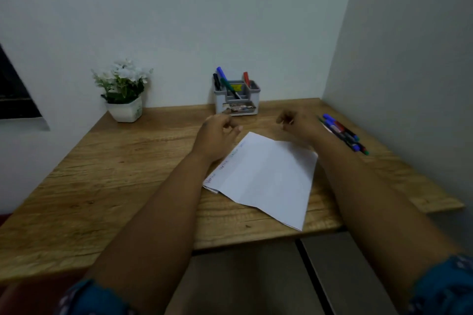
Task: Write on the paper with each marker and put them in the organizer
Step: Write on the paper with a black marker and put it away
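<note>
Both hands hover empty above the wooden desk (102, 181), fingers loosely curled: left hand (216, 135), right hand (298, 123). White paper (266, 176) lies beneath them, faint writing along its 10 o'clock edge. Grey organizer (236, 97) at 12 o'clock holds four markers. Loose markers (343, 133) lie at 2 o'clock. Potted white flowers (124, 89) at 10 o'clock.

Single head-worn wide-angle view, looking forward and down, close over wooden desk (107, 186), facing corner walls (204, 20)
</note>
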